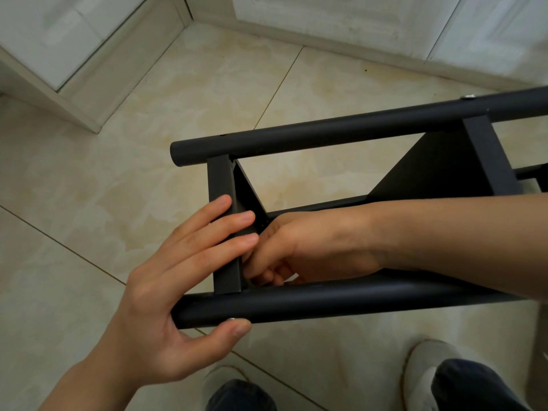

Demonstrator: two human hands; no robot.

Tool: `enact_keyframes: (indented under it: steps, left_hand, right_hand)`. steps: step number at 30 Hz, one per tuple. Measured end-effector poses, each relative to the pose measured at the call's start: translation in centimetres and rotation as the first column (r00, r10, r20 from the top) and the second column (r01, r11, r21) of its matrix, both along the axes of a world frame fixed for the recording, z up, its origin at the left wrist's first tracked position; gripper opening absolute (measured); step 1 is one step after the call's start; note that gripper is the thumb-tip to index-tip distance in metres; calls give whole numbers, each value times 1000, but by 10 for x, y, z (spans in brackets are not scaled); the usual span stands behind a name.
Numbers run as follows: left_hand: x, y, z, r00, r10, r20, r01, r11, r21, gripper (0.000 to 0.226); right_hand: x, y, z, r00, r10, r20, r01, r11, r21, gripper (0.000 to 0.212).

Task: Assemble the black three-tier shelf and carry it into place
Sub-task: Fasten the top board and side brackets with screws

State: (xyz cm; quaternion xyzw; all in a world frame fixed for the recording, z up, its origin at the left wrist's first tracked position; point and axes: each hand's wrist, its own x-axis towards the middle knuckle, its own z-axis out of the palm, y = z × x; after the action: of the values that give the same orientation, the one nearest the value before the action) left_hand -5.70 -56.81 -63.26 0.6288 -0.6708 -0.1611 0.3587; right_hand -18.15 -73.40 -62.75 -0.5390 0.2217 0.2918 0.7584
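The black shelf [326, 130] lies on its side above the tiled floor, its round tubes running left to right. My left hand [166, 286] grips the end of the near tube [341, 301]. Its fingers lie straight across the edge of the end panel [221, 185], and its thumb is under the tube at a small silver screw [232, 319]. My right hand [311, 247] reaches inside the frame behind that panel with its fingers curled at the inner corner. What they hold is hidden. A second panel [439, 170] stands further right.
A white cabinet [59, 54] stands at the back left and a white wall with a baseboard [355, 46] runs along the back. My two shoes [427, 369] are on the beige floor tiles [89, 188] just below the shelf.
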Motion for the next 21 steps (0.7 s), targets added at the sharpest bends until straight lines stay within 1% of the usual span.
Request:
enact_keyframes:
  steps: [2, 4, 6, 8, 11, 13, 16, 19, 21]
  left_hand:
    - [0, 0, 0, 1000, 0, -3, 0, 1000, -1, 56]
    - [0, 0, 0, 1000, 0, -5, 0, 1000, -5, 56]
    - [-1, 0, 0, 1000, 2, -5, -2, 1000, -5, 56]
    - [-1, 0, 0, 1000, 2, -3, -2, 1000, -1, 56]
    - [0, 0, 0, 1000, -2, 1, 2, 1000, 1, 56]
    - [0, 1, 0, 1000, -4, 0, 4, 1000, -2, 55]
    - [1, 0, -1, 1000, -8, -6, 8, 1000, -7, 55]
    - [1, 0, -1, 1000, -10, -12, 10, 1000, -6, 55]
    - [1, 0, -2, 1000, -11, -17, 11, 1000, -5, 55]
  right_hand:
    - [0, 0, 0, 1000, -8, 22, 8, 1000, -10, 35]
    - [0, 1, 0, 999, -13, 31, 14, 1000, -26, 45]
    - [0, 2, 0, 999, -10, 32, 11, 999, -43, 48]
    - [0, 1, 1, 1000, -17, 25, 19, 999, -44, 44]
    - [0, 0, 3, 999, -32, 28, 32, 999, 3, 34]
    - [-1, 0, 3, 999, -36, 33, 35, 999, 23, 33]
    - [-1, -1, 4, 999, -17, 41, 16, 1000, 19, 29]
    - [-1, 0, 4, 1000, 5, 30, -5, 1000, -4, 13]
    - [0, 1, 3, 1000, 15, 12, -15, 1000, -22, 13]
